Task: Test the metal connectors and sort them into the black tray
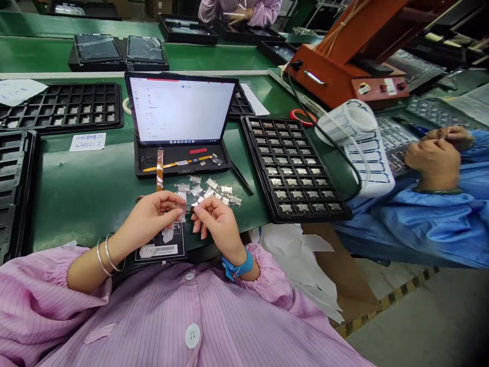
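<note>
My left hand (158, 211) pinches a small silver-coloured circuit module (182, 210) between thumb and fingers, above a dark labelled board (178, 250). Close beside it, my right hand (217, 224) has thumb and forefinger pressed together at a tiny dark piece by the module's edge; its kind is too small to tell. Just beyond both hands lies a loose pile of similar silver modules (209, 192). An orange flex cable (159, 171) runs from the tablet stand toward my left hand, which covers its near end.
A lit tablet (181, 112) leans in a black holder (183, 172) with a second flex cable. To the right is a black compartment tray (252, 153) of modules; more trays (119, 109) stand left. A co-worker's hands (435, 158), a label roll (347, 122) and an orange machine (324, 76) are farther right.
</note>
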### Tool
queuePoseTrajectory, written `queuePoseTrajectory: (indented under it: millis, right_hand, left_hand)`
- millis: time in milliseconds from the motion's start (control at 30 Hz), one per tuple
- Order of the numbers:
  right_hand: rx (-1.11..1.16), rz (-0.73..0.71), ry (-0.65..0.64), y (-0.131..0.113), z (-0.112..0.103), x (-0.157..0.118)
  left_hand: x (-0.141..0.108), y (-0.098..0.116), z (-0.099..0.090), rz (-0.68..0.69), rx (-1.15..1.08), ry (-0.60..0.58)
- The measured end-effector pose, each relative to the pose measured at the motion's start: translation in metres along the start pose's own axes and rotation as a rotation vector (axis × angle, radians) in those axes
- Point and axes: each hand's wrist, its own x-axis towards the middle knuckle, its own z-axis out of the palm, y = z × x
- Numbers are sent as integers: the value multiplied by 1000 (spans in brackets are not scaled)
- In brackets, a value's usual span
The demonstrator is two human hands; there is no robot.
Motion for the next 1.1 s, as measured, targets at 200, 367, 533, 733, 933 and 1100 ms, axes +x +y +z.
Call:
queuePoseTrajectory:
  millis: [200,367,533,733,933,1100]
  right_hand:
    - [-31,23,-25,-2,0,-1]
    - [-51,29,-47,-6,1,-1]
    - [-71,34,-53,-6,1,-1]
    - [-95,57,-73,-5,2,-1]
    - [-111,49,-53,-1,6,-7]
    - [-16,87,-65,7,5,-7]
  left_hand:
    - [0,-1,0,15,22,27]
    - [0,0,0,21,37,50]
    - [0,0,1,22,50,33]
    - [0,-2,1,-14,16,14]
    - [-4,-1,3,-5,68,8]
    - [-1,-15,1,-31,130,-13]
